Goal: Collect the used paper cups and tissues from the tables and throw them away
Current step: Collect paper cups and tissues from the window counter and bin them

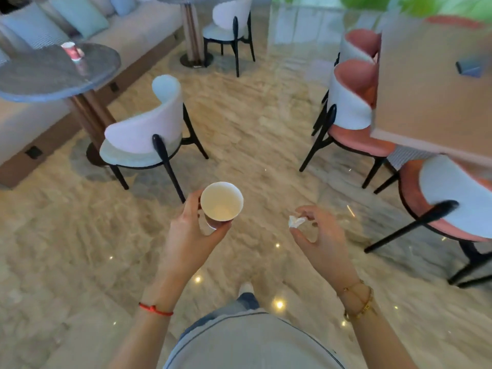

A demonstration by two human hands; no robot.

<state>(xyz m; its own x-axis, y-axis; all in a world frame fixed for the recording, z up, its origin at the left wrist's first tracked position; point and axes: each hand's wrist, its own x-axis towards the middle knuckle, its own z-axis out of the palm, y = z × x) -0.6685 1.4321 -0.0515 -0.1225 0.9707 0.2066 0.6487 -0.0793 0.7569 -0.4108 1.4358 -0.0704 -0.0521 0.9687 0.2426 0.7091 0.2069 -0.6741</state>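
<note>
The room was evenly and softly lit. Small ceiling lights glinted as bright spots on the polished marble floor (pixel 253 145), and a broad pale sheen lay at its far end. Motion blur smeared the floor's veining and the furniture around it. Wide-angle distortion bent everything at the floor's edges.

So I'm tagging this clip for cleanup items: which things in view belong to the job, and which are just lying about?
Job things:
- paper cup in the left hand
- crumpled tissue pinched in the right hand
- red cup on the round grey table

Just lying about:
- white chair
- pink chairs
- sofa cushions
- dark object on the beige table
</note>
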